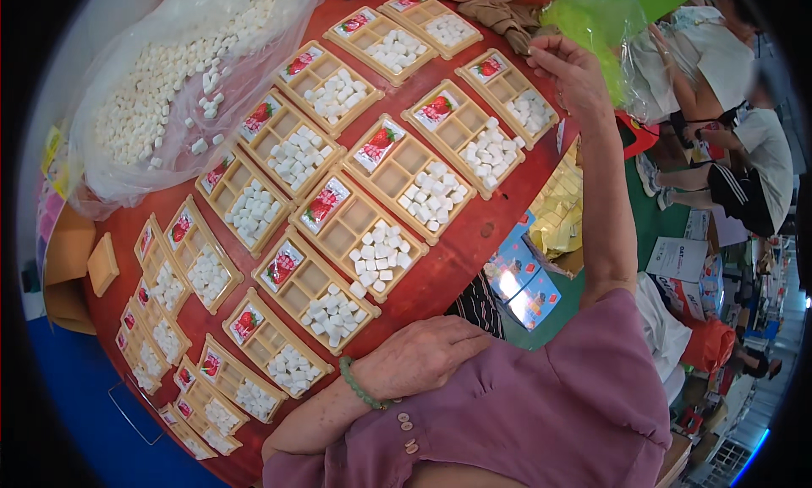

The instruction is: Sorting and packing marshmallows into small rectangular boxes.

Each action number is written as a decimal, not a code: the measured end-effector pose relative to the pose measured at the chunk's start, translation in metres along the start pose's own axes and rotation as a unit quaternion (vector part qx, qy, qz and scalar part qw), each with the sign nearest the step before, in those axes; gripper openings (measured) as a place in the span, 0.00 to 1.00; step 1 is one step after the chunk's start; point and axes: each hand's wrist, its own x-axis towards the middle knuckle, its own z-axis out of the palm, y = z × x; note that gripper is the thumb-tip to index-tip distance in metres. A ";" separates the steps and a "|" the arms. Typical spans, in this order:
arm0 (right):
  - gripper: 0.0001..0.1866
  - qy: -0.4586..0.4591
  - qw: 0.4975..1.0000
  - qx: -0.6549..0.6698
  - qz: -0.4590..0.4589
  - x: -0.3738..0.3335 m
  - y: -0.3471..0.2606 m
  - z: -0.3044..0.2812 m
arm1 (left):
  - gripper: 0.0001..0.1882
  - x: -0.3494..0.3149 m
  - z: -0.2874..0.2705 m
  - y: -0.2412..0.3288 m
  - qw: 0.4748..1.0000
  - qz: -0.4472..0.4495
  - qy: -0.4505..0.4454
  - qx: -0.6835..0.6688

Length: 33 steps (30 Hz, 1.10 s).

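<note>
My right hand (575, 72) is stretched out to the far right edge of the table. Its thumb and fingers are pinched together beside a tan compartment tray (511, 92) and a crumpled brown cloth (506, 21); anything between the fingertips is too small to make out. Bent across my front, my left hand (431, 353) lies against the purple blouse (541, 403), fingers extended and holding nothing, a green bead bracelet at the wrist. Several similar trays stand in rows, each with a strawberry-printed sachet (323, 205) at one end and white marshmallow-like pieces (381, 255) at the other.
On the red table (461, 276), a large clear bag (182, 78) of white pieces fills the far left. A tan lid-like piece (103, 264) lies near the left edge. Beyond the right edge are yellow packets (558, 200), boxes (677, 258) and another person (753, 150).
</note>
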 end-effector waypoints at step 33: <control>0.11 0.131 0.983 -0.125 -0.030 -0.074 0.018 -0.003 | 0.16 0.002 0.006 -0.001 0.998 0.016 -0.015 0.067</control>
